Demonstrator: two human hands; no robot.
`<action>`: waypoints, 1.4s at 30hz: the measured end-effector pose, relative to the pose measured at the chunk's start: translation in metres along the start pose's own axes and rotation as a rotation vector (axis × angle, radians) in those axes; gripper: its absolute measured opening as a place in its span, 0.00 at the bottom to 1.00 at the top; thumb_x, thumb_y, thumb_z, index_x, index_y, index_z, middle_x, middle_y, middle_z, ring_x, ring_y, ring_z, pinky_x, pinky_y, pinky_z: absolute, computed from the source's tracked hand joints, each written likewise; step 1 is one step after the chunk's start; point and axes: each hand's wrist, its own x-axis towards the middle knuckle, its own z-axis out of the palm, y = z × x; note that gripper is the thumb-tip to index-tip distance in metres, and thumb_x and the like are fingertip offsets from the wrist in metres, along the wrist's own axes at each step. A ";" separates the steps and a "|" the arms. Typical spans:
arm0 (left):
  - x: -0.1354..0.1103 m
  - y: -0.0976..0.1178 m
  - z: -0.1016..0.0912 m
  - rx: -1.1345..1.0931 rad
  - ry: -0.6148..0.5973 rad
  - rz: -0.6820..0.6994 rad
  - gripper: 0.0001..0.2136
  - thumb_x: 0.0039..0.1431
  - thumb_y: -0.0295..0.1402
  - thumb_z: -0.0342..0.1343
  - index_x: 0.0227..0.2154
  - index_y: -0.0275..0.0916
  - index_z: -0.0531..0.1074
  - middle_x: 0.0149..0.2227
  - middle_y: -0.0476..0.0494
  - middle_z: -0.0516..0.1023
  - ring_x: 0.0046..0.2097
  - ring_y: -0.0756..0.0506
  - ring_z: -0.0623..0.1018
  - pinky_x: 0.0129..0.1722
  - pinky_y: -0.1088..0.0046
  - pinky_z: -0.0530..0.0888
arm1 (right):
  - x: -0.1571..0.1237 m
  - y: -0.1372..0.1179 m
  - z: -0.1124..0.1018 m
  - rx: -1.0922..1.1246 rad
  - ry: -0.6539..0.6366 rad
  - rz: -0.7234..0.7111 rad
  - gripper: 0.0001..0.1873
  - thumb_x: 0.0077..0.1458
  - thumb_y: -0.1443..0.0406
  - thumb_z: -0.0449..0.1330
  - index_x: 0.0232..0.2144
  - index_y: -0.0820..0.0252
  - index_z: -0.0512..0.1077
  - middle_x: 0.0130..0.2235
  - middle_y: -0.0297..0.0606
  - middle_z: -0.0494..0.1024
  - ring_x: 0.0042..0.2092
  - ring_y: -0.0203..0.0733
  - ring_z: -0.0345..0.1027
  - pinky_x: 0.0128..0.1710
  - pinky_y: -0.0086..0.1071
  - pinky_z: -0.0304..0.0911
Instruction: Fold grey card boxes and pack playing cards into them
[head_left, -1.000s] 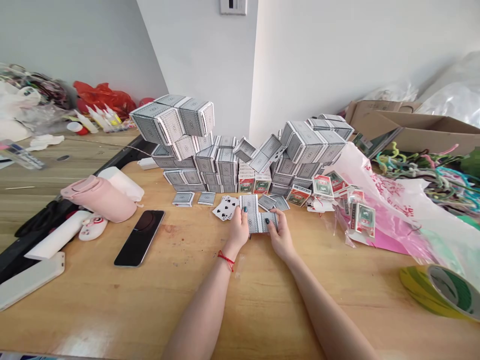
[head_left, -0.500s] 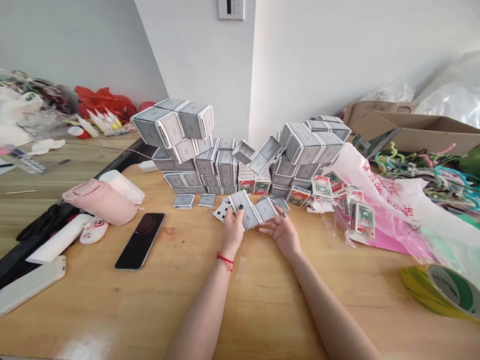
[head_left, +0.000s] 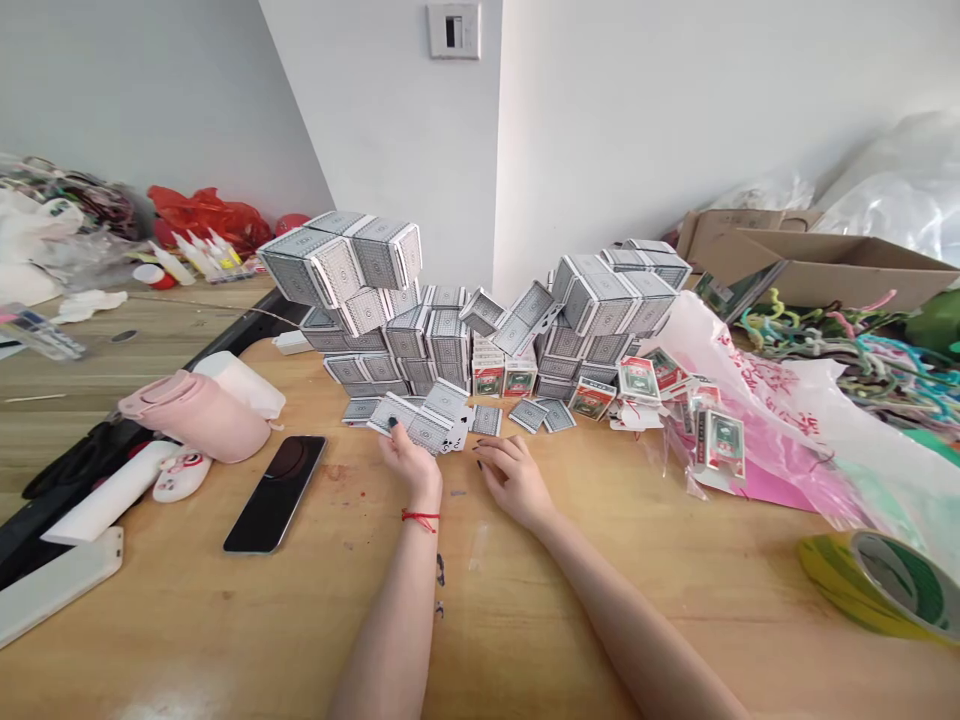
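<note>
In my left hand (head_left: 411,465) is a small group of folded playing cards (head_left: 427,428), pinched under the thumb. Their grey patterned backs face up, and a few black-marked faces show at the right end. My right hand (head_left: 517,480) lies low over the table to the right of them, palm down, fingers loosely bent and apart, with nothing visible in it. Just beyond it are loose folded cards, one grey card (head_left: 487,420) straight ahead and another card (head_left: 529,414) to its right. Behind both hands stands a structure of card blocks (head_left: 450,335), higher at its two sides.
Several red and green card boxes (head_left: 592,398) lie at the right by a pink plastic bag (head_left: 776,450). Yellow tape (head_left: 832,580) is at the right front. A phone (head_left: 276,495), a pink cylindrical case (head_left: 199,415) and a white box (head_left: 64,585) lie left.
My left hand has moved left with the cards and turned them. My right hand has come away from the cards' edge and dropped lower towards the table.
</note>
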 end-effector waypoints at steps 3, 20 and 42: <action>0.008 -0.001 -0.001 0.033 0.045 0.035 0.12 0.50 0.38 0.48 0.20 0.39 0.52 0.21 0.55 0.54 0.24 0.54 0.59 0.25 0.77 0.61 | 0.013 -0.004 0.012 -0.102 -0.071 -0.064 0.17 0.52 0.69 0.52 0.45 0.53 0.68 0.48 0.39 0.70 0.43 0.47 0.60 0.42 0.42 0.60; 0.001 0.000 0.000 0.082 -0.041 0.019 0.14 0.49 0.39 0.48 0.19 0.39 0.49 0.20 0.56 0.49 0.22 0.55 0.54 0.21 0.78 0.56 | 0.023 0.001 0.046 -0.305 -0.086 -0.203 0.13 0.54 0.72 0.49 0.37 0.59 0.71 0.40 0.41 0.75 0.39 0.43 0.63 0.37 0.34 0.61; -0.017 0.000 0.003 -0.095 -0.521 -0.068 0.26 0.47 0.31 0.54 0.46 0.47 0.47 0.36 0.47 0.69 0.32 0.51 0.73 0.27 0.76 0.70 | 0.008 0.027 -0.001 0.754 0.476 0.587 0.06 0.38 0.65 0.61 0.25 0.57 0.73 0.30 0.35 0.67 0.30 0.37 0.61 0.25 0.30 0.61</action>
